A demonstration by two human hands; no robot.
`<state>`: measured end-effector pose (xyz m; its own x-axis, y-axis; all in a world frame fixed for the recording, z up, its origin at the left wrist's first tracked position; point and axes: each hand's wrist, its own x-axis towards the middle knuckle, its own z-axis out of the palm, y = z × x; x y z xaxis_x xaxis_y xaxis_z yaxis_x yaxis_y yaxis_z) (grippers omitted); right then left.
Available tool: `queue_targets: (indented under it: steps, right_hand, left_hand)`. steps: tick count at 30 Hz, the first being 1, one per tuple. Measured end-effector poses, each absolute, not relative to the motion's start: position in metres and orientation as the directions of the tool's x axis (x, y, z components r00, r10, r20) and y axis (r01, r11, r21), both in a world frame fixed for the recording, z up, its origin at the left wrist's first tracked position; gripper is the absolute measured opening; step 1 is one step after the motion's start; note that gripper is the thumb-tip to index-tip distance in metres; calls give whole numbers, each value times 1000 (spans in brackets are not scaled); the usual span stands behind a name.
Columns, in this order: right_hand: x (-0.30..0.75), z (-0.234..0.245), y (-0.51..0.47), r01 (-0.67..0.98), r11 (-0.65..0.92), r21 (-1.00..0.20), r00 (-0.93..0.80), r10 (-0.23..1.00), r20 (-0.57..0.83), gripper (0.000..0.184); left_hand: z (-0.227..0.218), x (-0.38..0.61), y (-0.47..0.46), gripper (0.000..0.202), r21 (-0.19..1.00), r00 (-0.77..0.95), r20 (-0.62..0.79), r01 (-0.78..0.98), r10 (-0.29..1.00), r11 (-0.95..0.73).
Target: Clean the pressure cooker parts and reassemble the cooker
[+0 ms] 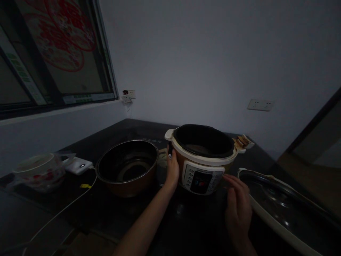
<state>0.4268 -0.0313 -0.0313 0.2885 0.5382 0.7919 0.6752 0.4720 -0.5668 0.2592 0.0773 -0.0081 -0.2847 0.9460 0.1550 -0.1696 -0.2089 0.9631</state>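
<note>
An electric cooker (204, 161) with a cream rim, a brown body and a front control panel stands without a lid on the dark counter. Its black inside shows from above. My left hand (172, 170) grips the cooker's left side, below the cream side handle, its fingertips partly hidden behind the body. Low on the right side, my right hand (238, 201) has its fingers stretched out towards the cooker, the tips at or against its lower edge. To the left sits a brown metal pot (130, 185) with a dark inside.
A large glass lid (277, 202) with a pale rim lies at the right. On the left are a plastic-wrapped patterned container (39, 174) and a white device (78, 165) with a cable running down the counter. Wall sockets (260, 105) and a window (61, 53) border the counter (128, 126).
</note>
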Motion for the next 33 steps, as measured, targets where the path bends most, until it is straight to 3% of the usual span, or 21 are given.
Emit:
queue_targets:
  steps: [3,6,12,16,22,27,33]
  right_hand:
    - [410,-5,-31,809,505,-301,78,416,906,25]
    - [391,24,-19,830,529,-178,-49,386,921,35]
    - [369,52,25,893,442,-89,-155,487,860,40]
    - [362,53,38,938,345,23,-197,478,856,33]
    - [360,49,39,951,285,124,-249,460,853,25]
    - [364,48,40,941,305,146,-275,439,855,23]
    - [367,49,40,932,342,122,-281,466,839,26]
  left_hand:
    - [-13,276,45,67,958,-303,219,-115,927,-264]
    - [-17,289,23,72,937,-269,333,-12,904,-349]
    - [-8,280,34,73,911,-248,405,33,880,-411]
    - [6,264,60,63,914,-269,377,-43,886,-402]
    - [4,267,60,62,913,-279,375,-51,884,-404]
    - [-9,287,31,67,912,-294,396,15,870,-410]
    - [-6,284,31,63,931,-297,322,-76,899,-358]
